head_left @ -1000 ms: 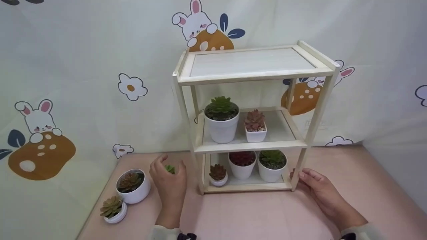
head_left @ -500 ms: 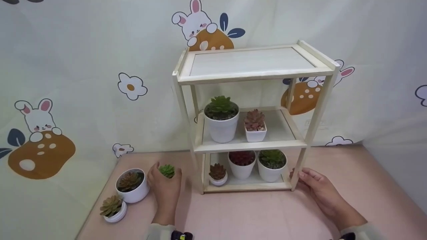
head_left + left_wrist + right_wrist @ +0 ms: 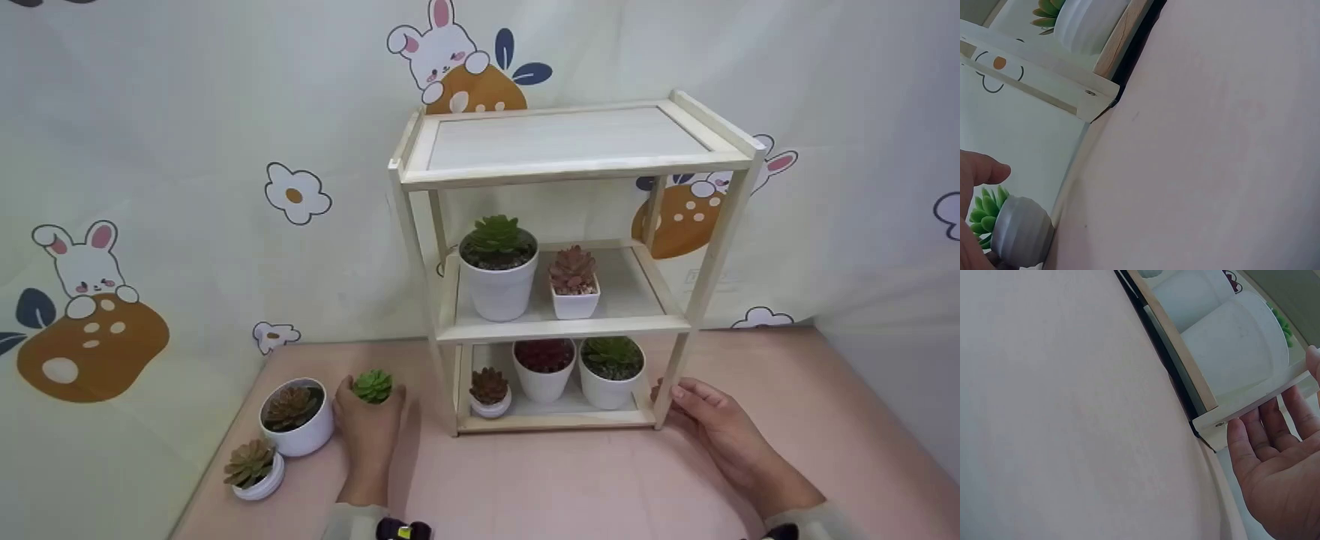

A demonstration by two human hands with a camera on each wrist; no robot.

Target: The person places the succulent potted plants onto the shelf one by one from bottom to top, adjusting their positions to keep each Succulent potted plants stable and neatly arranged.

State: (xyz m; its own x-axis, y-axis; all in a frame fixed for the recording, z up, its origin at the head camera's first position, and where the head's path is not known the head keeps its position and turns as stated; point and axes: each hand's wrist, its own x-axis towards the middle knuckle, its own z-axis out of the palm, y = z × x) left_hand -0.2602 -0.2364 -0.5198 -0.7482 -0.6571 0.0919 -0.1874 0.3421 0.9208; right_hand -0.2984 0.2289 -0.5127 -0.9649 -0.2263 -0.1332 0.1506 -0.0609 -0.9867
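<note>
My left hand (image 3: 369,431) is around a small green succulent (image 3: 373,385) left of the rack, thumb and fingers spread to either side. In the left wrist view, its white ribbed pot (image 3: 1023,230) stands on the tabletop, and the thumb (image 3: 991,169) is apart from it. At the right, my right hand (image 3: 720,427) holds the front leg of a wooden three-tier shelf rack (image 3: 562,326) near its foot. In the right wrist view, its fingers (image 3: 1241,439) reach behind the leg, with the thumb at the other side.
A wide-potted brown succulent (image 3: 298,420) and a smaller succulent in a white pot (image 3: 256,476) stand at the left. The middle shelf bears a large green plant (image 3: 499,277) and a reddish one (image 3: 575,289); several pots are on the bottom shelf. A patterned cloth (image 3: 187,150) hangs behind.
My left hand has moved slightly left and down around the green succulent, which now shows more fully between thumb and fingers. The right hand has stayed at the rack's leg.
</note>
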